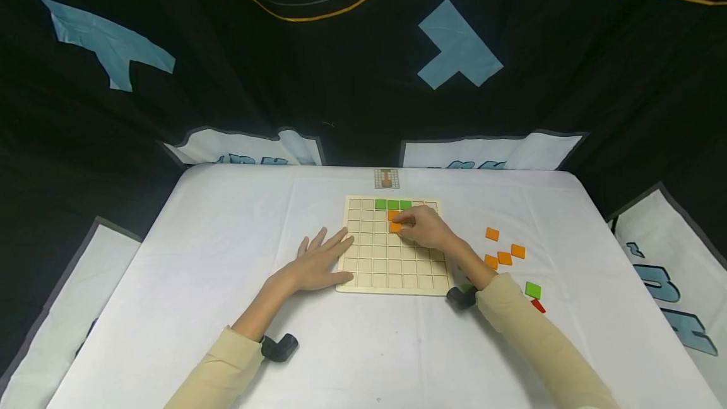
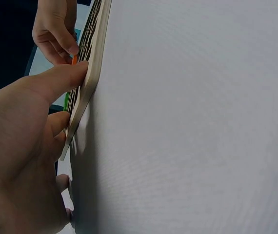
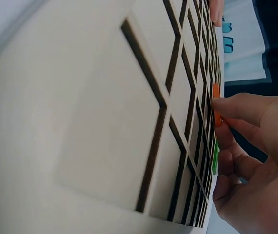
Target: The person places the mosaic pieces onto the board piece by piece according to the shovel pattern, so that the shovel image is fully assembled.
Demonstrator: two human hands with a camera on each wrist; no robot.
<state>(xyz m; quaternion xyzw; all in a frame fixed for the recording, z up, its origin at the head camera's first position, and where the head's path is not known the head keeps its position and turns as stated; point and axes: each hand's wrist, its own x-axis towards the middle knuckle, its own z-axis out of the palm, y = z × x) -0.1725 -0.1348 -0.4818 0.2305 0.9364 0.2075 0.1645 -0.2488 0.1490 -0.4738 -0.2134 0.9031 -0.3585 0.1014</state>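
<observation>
A pale wooden grid board [image 1: 369,266] lies on the white table, with several green tiles [image 1: 393,204] in its top row. Below them, orange tiles [image 1: 394,228] sit in one column. My right hand [image 1: 426,228] reaches over the board from the right. Its thumb and index finger pinch an orange tile [image 3: 216,105] at the board's surface in the right wrist view. My left hand [image 1: 315,265] lies with fingers spread at the board's left edge. In the left wrist view, the thumb and fingertips of this hand rest on the board's rim [image 2: 96,58].
Loose orange tiles [image 1: 505,259] lie right of the board, with a green tile [image 1: 532,290] and a red piece [image 1: 538,306] nearer the front. The right forearm partly covers more green tiles. A small printed pattern card [image 1: 387,178] lies beyond the board, by the table's far edge.
</observation>
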